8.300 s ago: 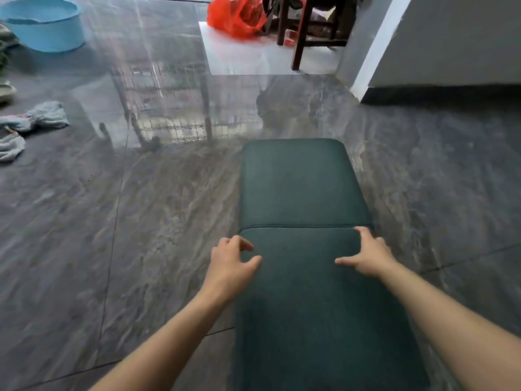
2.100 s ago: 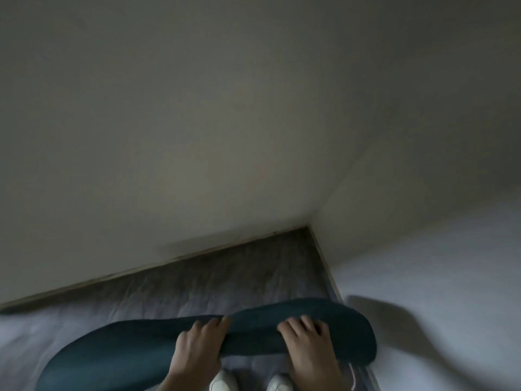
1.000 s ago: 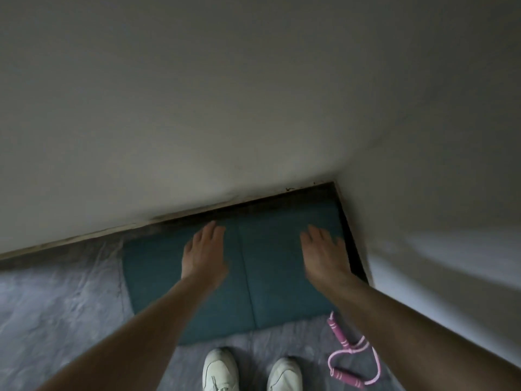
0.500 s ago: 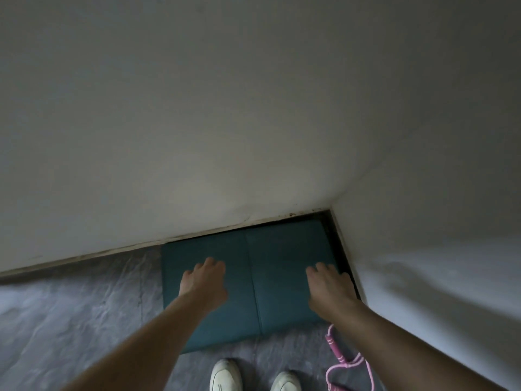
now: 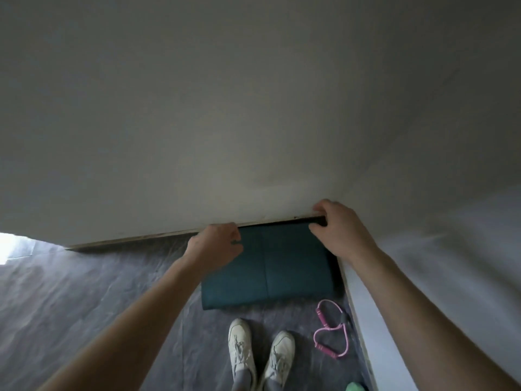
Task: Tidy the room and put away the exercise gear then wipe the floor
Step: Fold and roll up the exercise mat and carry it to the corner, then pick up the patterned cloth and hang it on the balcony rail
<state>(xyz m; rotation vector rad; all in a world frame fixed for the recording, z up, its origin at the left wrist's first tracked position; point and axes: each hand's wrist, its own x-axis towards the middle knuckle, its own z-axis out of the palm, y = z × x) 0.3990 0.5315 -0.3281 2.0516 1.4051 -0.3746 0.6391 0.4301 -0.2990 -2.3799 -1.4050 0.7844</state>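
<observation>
mat (image 5: 267, 266): folded, frame centre, far edge at wall (image 5: 225, 136) | left hand (image 5: 217, 245), right hand (image 5: 338, 230): both curled on far corners | floor (image 5: 84, 292): open at left

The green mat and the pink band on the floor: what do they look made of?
Green mat: probably foam, matte and faintly textured; a centre crease and rounded edge suggest a soft folding pad.
Pink band: likely rubber tubing, smooth, bent into loops, with thicker ribbed grips.
</observation>
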